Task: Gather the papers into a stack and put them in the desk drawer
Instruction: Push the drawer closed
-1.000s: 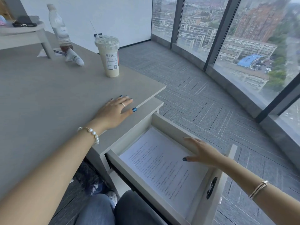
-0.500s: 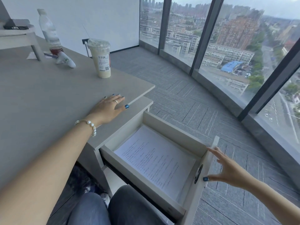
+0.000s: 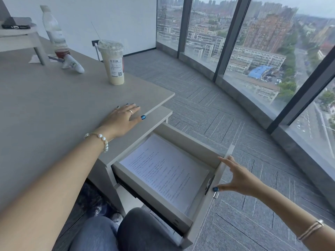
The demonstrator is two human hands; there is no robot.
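Already the stack of papers (image 3: pixel 163 171) is lying flat on the floor of the open desk drawer (image 3: pixel 152 192), printed side up and squared to the drawer walls, so the gathering and placing look done; what seems left is shutting the drawer. That would explain the right hand (image 3: pixel 237 178): it is resting against the outer face of the drawer front, fingers spread and extended along the top edge, thumb down near the dark lock fitting, gripping nothing, placed as if to push the front inward. The left hand (image 3: pixel 123 117) is lying palm down on the desk top (image 3: pixel 45 109) near its corner, fingers loosely splayed and holding nothing, probably bracing the body while the other arm is working. Farther back on the desk, well clear of the drawer, a lidded iced drink cup (image 3: pixel 114 62) and a plastic bottle (image 3: pixel 54 32) are standing upright, out of the way of any push.
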